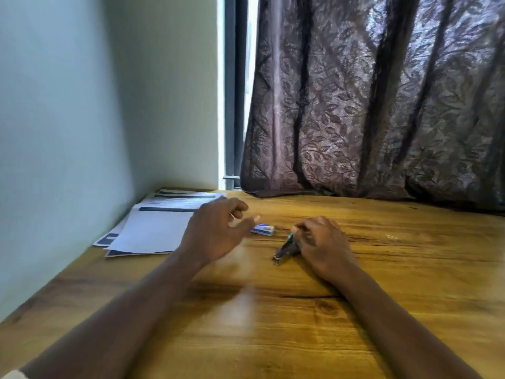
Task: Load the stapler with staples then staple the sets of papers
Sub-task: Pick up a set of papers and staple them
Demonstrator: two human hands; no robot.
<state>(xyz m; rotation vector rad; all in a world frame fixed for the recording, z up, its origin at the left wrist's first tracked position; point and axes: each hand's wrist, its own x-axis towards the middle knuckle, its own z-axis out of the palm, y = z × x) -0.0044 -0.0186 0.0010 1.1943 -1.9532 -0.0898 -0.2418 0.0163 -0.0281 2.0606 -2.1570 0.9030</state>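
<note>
Wooden bench (410, 269): the stapler (287, 248) lies under the right hand (322, 242), whose fingers close on it, long axis slanting toward the person. The staple box (263, 229) sits just right of the left hand (216, 231), fingers apart and empty, the nearer one.

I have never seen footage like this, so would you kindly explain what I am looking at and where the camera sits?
There is no machine here: a person wears one wide-angle camera on the head, looking forward and down over their own bare arms. The wooden table stands against a pale wall, with a dark patterned curtain behind. On it lie loosely stacked white printed papers at the left and a small white-and-blue staple box in the middle. The right hand grips a small dark metal stapler resting on the table. The left hand hovers open near the box, slightly blurred, holding nothing that I can see.
</note>
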